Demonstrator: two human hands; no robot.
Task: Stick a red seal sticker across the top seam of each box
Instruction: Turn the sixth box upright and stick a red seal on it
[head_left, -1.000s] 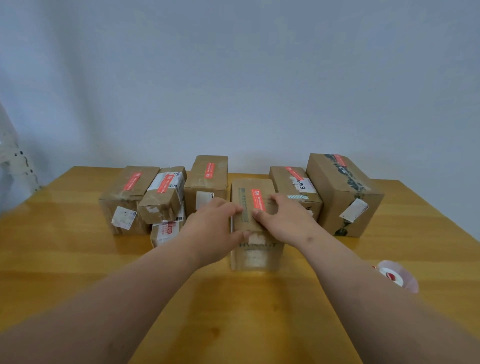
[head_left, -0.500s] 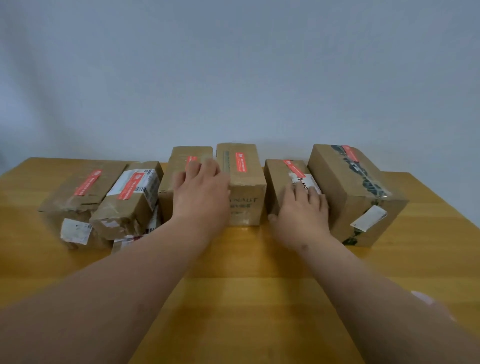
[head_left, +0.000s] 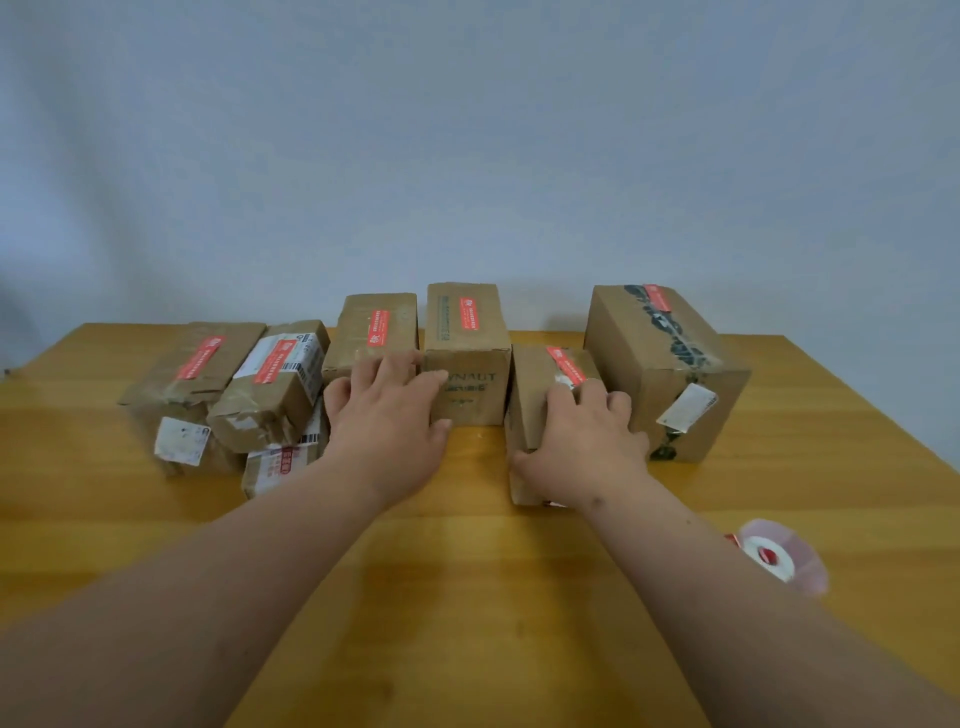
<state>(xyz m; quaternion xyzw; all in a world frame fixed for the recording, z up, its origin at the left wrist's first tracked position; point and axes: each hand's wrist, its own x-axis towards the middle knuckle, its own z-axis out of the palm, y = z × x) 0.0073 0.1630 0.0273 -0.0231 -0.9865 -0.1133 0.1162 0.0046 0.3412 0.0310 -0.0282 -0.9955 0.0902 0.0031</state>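
Note:
Several brown cardboard boxes stand in a row at the back of the wooden table (head_left: 467, 571), each with a red seal sticker on top. My left hand (head_left: 389, 426) lies with straight fingers against the front of the third box (head_left: 376, 322), its fingertips touching the centre box (head_left: 467, 338). My right hand (head_left: 584, 447) grips the small box (head_left: 532, 384) right of the centre. Its fingers curl over the top beside that box's red sticker (head_left: 566, 364), and the thumb is at the near left edge. This small box sits nearer to me than its neighbours.
A large box (head_left: 670, 374) with dark tape stands just right of my right hand. Two taped boxes (head_left: 197, 364) (head_left: 275, 379) and a low one (head_left: 275, 467) lie at the left. A roll of red stickers (head_left: 774, 556) lies at the near right. A pale wall rises behind the table.
Both hands left the centre box after pushing it back into the row. My right hand took hold of the small box to its right, which has come nearer to me.

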